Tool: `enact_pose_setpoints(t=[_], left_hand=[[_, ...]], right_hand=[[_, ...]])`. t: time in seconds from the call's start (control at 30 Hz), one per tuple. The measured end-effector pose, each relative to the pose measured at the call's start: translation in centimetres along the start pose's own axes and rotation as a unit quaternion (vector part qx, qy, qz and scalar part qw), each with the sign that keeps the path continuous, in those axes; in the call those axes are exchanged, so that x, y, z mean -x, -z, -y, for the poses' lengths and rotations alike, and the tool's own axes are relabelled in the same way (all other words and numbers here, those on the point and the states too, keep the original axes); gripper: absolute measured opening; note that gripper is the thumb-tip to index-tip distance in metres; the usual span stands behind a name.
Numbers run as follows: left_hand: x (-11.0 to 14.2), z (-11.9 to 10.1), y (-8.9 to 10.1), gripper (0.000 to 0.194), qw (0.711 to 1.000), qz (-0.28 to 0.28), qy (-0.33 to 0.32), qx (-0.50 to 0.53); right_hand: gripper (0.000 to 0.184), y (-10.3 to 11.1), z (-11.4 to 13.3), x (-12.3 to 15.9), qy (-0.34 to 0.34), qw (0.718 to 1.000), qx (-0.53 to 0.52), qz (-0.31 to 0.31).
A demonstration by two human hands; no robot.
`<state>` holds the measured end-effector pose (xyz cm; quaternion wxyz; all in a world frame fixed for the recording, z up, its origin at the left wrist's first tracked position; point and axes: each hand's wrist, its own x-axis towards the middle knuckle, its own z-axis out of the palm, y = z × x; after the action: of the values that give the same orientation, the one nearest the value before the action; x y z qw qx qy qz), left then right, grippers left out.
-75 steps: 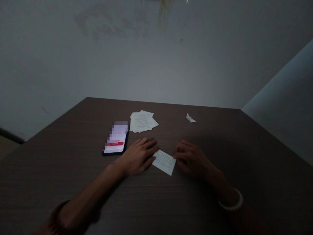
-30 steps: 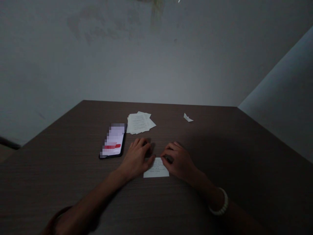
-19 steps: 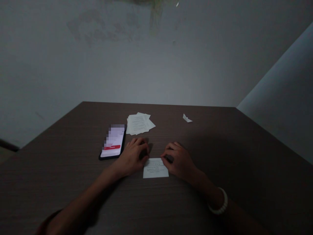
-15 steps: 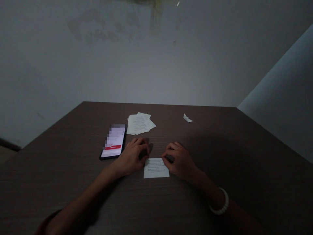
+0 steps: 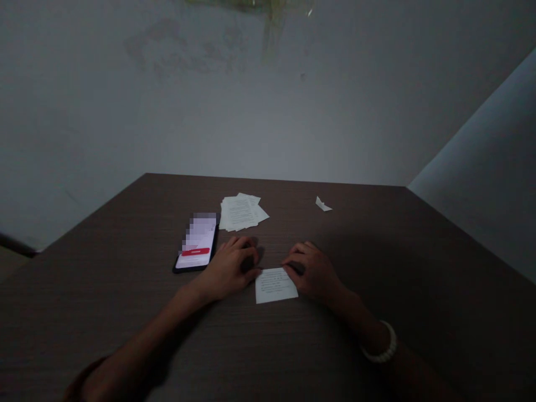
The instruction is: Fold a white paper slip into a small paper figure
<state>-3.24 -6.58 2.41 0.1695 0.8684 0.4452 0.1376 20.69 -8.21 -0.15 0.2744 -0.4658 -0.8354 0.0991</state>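
A small sheet of printed paper (image 5: 276, 286) lies on the brown table between my two hands, tilted a little. My right hand (image 5: 314, 269) pinches its upper right corner between thumb and forefinger. At the upper left corner rests the thumb of my left hand (image 5: 234, 267), whose other fingers are curled inward; its grip on the edge is partly hidden. A pale beaded bracelet (image 5: 384, 347) circles my right wrist.
A phone (image 5: 196, 245) with a lit screen lies left of my left hand. Behind it is a loose stack of printed paper sheets (image 5: 240, 212). A small folded paper boat (image 5: 323, 205) sits further right on the table (image 5: 268, 357), which meets a stained wall (image 5: 268, 123).
The paper turned from slanted to nearly square with me and shifted slightly. My right hand moved left with it, then slightly right; my left thumb drew off the sheet and returned to its corner.
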Motion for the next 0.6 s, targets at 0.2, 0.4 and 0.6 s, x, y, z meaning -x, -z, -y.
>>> enact_pose_setpoints(t=[0.2,0.4,0.6], left_hand=[[0.0,-0.2,-0.3,0.017,1.0,-0.014,0.009,-0.005],[-0.1,-0.6,-0.1,0.017,1.0,-0.012,0.018,-0.015],[0.1,-0.4,-0.4,0.017,1.0,-0.017,0.008,-0.007]], right_hand=[[0.005,-0.5,0.7,-0.3,-0.042,0.999,0.016,-0.029],[0.016,-1.6,2.3,-0.9,-0.097,0.993,0.045,-0.05],[0.026,-2.0,3.2,-1.1,-0.112,0.991,0.064,-0.047]])
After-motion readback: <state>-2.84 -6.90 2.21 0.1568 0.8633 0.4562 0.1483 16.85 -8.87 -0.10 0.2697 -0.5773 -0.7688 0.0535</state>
